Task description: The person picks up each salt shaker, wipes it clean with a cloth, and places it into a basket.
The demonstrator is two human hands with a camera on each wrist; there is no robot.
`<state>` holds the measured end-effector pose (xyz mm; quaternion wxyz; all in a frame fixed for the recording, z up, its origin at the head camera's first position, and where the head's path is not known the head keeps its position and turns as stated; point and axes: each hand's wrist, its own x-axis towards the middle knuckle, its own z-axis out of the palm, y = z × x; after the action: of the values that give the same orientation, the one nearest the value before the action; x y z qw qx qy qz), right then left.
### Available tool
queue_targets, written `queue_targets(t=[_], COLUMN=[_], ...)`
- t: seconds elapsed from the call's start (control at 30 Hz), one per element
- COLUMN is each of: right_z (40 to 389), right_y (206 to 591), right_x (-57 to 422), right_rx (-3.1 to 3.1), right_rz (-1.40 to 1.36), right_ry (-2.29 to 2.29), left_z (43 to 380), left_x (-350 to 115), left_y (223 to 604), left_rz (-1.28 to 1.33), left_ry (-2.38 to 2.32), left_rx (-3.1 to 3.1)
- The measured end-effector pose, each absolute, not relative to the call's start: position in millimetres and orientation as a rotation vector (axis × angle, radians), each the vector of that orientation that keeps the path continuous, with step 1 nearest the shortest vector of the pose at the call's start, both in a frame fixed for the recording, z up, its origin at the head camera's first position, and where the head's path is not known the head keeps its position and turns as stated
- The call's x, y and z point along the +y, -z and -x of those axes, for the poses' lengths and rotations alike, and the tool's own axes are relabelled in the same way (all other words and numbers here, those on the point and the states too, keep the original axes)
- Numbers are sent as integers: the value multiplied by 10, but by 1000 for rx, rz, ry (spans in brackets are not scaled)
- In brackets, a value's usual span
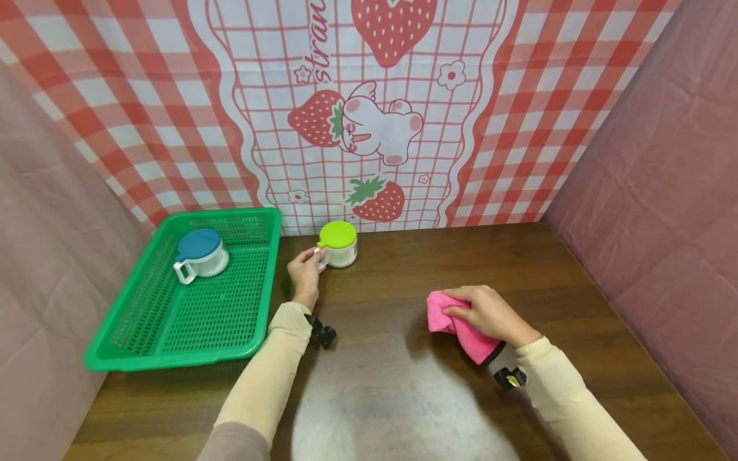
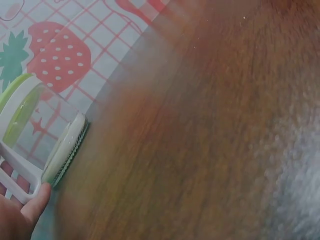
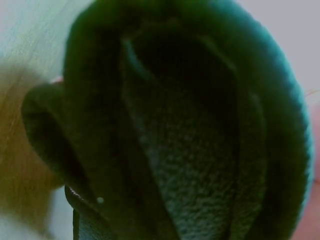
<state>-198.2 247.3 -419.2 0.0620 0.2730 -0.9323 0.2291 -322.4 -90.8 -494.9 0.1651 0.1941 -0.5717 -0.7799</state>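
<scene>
At the back of the table, my left hand (image 1: 305, 272) grips the white handle of a clear seasoning jar with a lime-green lid (image 1: 338, 235). The jar stands upright. In the left wrist view, the fingers reach through the jar's handle (image 2: 22, 175) and the thumb lies by its base. Over the right half of the table, my right hand (image 1: 487, 312) holds a bunched pink cloth (image 1: 475, 342) between thumb and fingers. The folded cloth (image 3: 195, 165) looks dark and fills most of the right wrist view, hiding the fingertips there.
A green perforated basket (image 1: 268, 275) sits on the left of the table, holding a similar jar with a blue lid (image 1: 198, 244). A strawberry-print curtain (image 1: 380, 128) hangs behind the brown table (image 1: 375, 384). Pink fabric (image 1: 651, 192) closes off the right side.
</scene>
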Motion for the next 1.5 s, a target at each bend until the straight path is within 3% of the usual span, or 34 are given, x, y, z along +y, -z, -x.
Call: queue_targets(t=[0.47,1.5], right_z=[1971,1981], right_y=[4184,4195], right_x=[2475,2462], right_rx=[-2801,-2796], right_rz=[-828,-844], right_ry=[-692,-690], left_z=[3179,3129], left_x=[-850,-852], left_y=[4840,4979], left_rz=[-589,-477], left_ry=[2263,2170], left_rx=[-1631,-1649])
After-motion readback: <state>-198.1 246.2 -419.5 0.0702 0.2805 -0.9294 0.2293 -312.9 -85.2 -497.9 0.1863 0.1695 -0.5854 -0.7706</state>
